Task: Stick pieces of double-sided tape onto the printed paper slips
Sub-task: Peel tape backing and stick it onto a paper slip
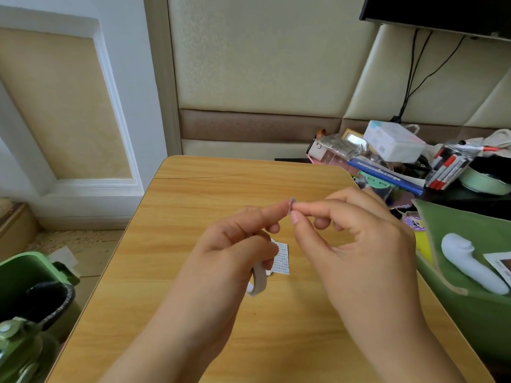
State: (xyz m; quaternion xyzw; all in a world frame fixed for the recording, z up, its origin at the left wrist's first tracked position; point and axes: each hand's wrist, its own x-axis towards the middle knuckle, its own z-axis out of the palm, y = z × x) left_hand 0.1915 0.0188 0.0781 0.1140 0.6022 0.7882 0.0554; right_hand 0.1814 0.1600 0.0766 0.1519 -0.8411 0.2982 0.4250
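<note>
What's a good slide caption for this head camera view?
Both hands pinch a small tape piece above a printed slip.

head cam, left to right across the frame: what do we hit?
green bin → tape roll → printed paper slip → small tape piece → marker pens → white object on the green cushion

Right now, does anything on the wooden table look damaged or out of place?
Yes: a thin dark crack runs across the far left part of the wooden table. The printed paper slip lies flat under the hands; nothing is spilled.
</note>
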